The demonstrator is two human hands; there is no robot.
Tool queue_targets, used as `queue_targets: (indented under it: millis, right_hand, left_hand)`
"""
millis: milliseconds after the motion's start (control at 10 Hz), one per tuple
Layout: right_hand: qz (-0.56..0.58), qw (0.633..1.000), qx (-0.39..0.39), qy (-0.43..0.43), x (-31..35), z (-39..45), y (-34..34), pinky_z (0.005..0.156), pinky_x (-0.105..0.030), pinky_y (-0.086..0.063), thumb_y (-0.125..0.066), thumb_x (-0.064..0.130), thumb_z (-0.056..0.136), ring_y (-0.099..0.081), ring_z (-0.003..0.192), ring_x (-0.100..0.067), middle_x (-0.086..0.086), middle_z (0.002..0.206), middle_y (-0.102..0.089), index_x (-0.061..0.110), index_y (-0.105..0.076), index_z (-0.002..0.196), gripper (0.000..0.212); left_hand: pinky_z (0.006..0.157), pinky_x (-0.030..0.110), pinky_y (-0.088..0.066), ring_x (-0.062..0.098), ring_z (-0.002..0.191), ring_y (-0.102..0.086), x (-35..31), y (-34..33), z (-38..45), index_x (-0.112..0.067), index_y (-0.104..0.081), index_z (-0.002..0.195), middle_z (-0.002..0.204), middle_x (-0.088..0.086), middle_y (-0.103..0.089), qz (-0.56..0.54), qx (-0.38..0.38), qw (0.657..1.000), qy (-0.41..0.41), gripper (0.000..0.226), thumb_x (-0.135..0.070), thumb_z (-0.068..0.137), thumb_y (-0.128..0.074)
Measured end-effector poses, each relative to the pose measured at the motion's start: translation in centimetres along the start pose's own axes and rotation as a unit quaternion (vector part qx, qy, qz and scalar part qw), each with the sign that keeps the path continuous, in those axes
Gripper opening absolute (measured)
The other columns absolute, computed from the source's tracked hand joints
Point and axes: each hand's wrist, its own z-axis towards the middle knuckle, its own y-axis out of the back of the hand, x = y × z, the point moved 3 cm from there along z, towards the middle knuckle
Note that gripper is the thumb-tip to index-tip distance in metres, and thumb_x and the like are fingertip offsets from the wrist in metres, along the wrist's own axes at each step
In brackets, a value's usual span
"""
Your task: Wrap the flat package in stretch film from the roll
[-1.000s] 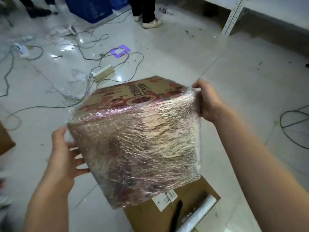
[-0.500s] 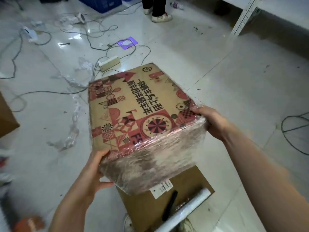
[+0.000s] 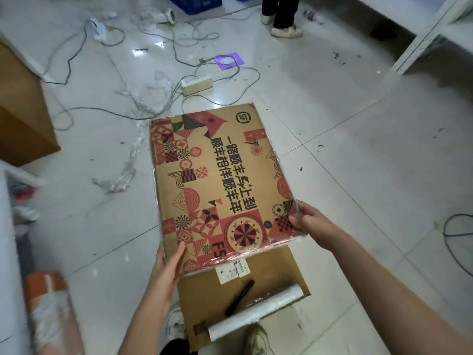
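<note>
While both hands point(image 3: 167, 262) point(image 3: 305, 221) grip its near corners, the package point(image 3: 220, 185) points lengthwise away.

free: bare tiles point(image 3: 358, 162) right of package point(image 3: 220, 180); blocked: cables point(image 3: 107, 111) far-left | box point(image 3: 245, 290) beneath

Printed brown cardboard package point(image 3: 220, 185) under shiny, crinkled clear film; matt plain cardboard box point(image 3: 245, 295) beneath; glossy, reflective white floor tiles point(image 3: 358, 149).

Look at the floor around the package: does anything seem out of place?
Yes. Crumpled scraps of stretch film lie strewn on the tiles left of the package, and loose cables tangle around a power strip beyond it.
</note>
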Motion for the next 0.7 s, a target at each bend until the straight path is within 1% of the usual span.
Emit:
queue_targets:
  millis: [100,200,300,400,500,600,700]
  right_hand:
    - [-0.004,1.000,-0.013,-0.007,-0.2,0.2,-0.3,0.074,-0.030,-0.050,-0.043,-0.007,0.091,-0.060,0.102,-0.026,-0.013,0.118,-0.060,0.015,-0.050,0.120,0.037]
    - [-0.030,0.999,-0.007,-0.021,-0.2,0.0,-0.9,0.081,-0.036,-0.051,-0.037,-0.009,0.088,-0.058,0.105,-0.029,-0.014,0.117,-0.058,0.012,-0.045,0.120,0.039]
    - [-0.063,0.997,-0.031,-0.016,-0.9,-0.1,-1.5,0.083,-0.040,-0.050,-0.037,-0.005,0.085,-0.055,0.104,-0.028,-0.014,0.119,-0.054,0.005,-0.038,0.126,0.043]
    - [-0.139,0.986,-0.088,-0.002,-1.6,0.1,-2.3,0.090,-0.045,-0.049,-0.042,0.014,0.079,-0.053,0.108,-0.030,-0.016,0.124,-0.049,0.007,-0.035,0.127,0.049]
    - [-0.294,0.947,-0.125,-0.035,-2.4,-0.7,-3.6,0.104,-0.051,-0.035,-0.038,0.023,0.094,-0.040,0.126,-0.036,-0.018,0.142,-0.033,0.011,-0.015,0.146,0.058]
    - [-0.305,0.927,-0.204,-0.073,-2.2,-3.5,-3.7,0.106,-0.048,-0.028,-0.031,0.040,0.100,-0.030,0.134,-0.036,-0.021,0.148,-0.023,0.005,-0.005,0.149,0.065]
    - [-0.257,0.925,-0.269,-0.076,-4.9,-10.1,-4.5,0.102,-0.045,-0.032,-0.037,0.039,0.099,-0.035,0.129,-0.038,-0.023,0.142,-0.030,-0.002,-0.022,0.142,0.061]
  left_hand:
    - [0.094,0.034,-0.037,0.015,0.098,-0.055,0.6,-0.3,-0.8,-0.032,-0.035,0.143,0.119,-0.003,-0.060,-0.008,-0.015,1.000,-0.009,0.063,-0.035,0.085,-0.061]
    - [0.091,0.033,-0.037,0.013,0.093,-0.055,1.5,0.2,-1.3,-0.029,-0.035,0.142,0.113,-0.003,-0.061,-0.021,-0.032,0.999,-0.011,0.056,-0.029,0.091,-0.058]
    - [0.081,0.029,-0.041,0.010,0.092,-0.058,2.5,0.0,-2.0,-0.030,-0.037,0.140,0.111,-0.005,-0.063,-0.021,-0.035,0.999,-0.015,0.050,-0.027,0.093,-0.056]
    - [0.093,0.034,-0.038,0.018,0.101,-0.055,3.6,0.3,-1.9,-0.027,-0.035,0.142,0.127,0.003,-0.058,-0.004,-0.064,0.998,-0.017,0.053,-0.029,0.093,-0.056]
    - [0.108,0.042,-0.029,0.026,0.127,-0.045,4.0,0.6,-1.9,-0.022,-0.019,0.151,0.147,0.009,-0.042,0.031,-0.088,0.996,0.004,0.080,-0.045,0.086,-0.060]
    - [0.111,0.046,-0.027,0.035,0.139,-0.030,3.1,1.8,-3.3,-0.010,-0.010,0.152,0.154,0.016,-0.027,0.088,-0.144,0.985,0.047,0.086,-0.048,0.090,-0.057]
    - [0.103,0.046,-0.040,0.036,0.126,-0.047,3.6,3.3,-6.3,-0.002,-0.034,0.141,0.140,0.021,-0.045,0.078,-0.120,0.986,0.082,0.058,-0.041,0.100,-0.043]
